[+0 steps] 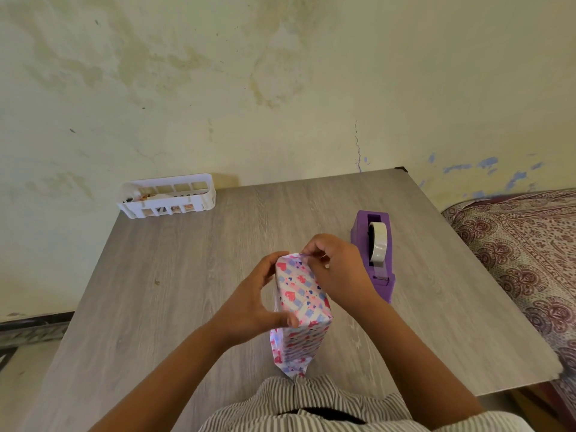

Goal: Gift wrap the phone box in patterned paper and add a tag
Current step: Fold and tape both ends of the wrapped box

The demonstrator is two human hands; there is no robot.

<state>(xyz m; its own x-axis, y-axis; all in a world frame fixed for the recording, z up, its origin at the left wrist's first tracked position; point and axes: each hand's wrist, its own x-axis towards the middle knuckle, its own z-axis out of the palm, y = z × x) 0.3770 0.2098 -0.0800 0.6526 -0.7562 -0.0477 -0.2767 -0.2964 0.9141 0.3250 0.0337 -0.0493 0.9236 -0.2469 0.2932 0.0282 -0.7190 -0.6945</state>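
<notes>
box: the phone box (301,302) stands on end at lower centre of the frame, on the table (174,275), its long faces already under patterned paper.
left hand: your left hand (255,302) grips its side.
right hand: your right hand (335,266) pinches the paper at the top end.
bottom end: loose, unfolded.
tape: dispenser (375,252) just right of the box.
left to do: i judge both ends, then the tag; no tag seen.

We count one box wrapped in heart-patterned paper (301,310), one purple plastic tape dispenser (374,257) with one roll of clear tape (378,243), one white slotted plastic basket (166,195), two bare hands: left (255,302), right (335,265).
</notes>
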